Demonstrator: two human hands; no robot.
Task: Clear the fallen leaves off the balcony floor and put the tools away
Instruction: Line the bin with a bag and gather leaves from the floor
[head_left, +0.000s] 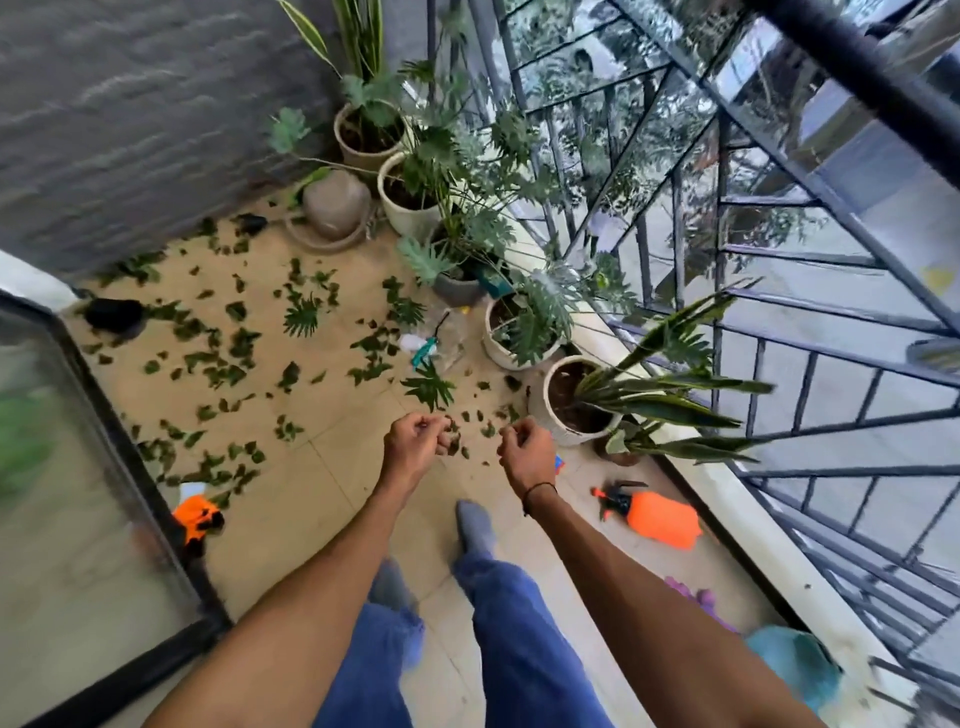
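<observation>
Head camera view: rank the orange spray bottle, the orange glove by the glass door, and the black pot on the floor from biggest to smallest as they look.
1. orange spray bottle, clearly largest.
2. and 3. black pot and orange glove look alike; the pot lies farther away, so no ranking.

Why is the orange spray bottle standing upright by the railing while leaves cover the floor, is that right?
Not quite: the head view shows the orange spray bottle lying on its side by the railing, not upright. Leaves do cover the floor.
</observation>
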